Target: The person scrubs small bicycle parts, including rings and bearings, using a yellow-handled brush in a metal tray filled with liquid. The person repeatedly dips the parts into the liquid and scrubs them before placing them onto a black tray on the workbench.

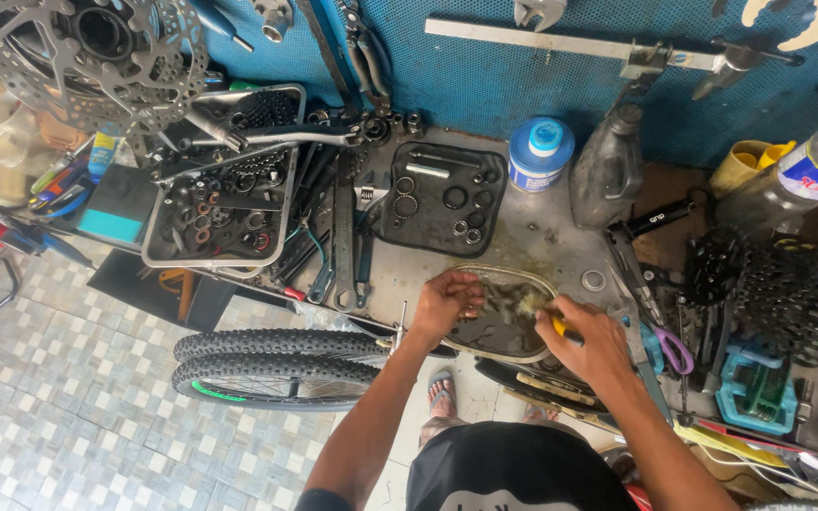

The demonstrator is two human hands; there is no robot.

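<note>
An oval metal pan (532, 280) with dirty liquid and small parts sits at the front edge of a workbench (542, 237). My left hand (445, 301) rests on the pan's left rim, fingers curled around something small that I cannot make out. My right hand (587, 337) is at the pan's right side, closed on a yellow-handled brush (560, 328) whose bristles reach into the pan.
A black mat (442, 199) with rings and bearings lies behind the pan, beside wrenches (343, 237) and a metal tray of parts (224, 203). A blue-lidded tub (541, 153), a grey bottle (608, 166), cassette cogs (788, 293) and purple scissors (674, 348) crowd the right. Two bike tyres (276, 364) stand below left.
</note>
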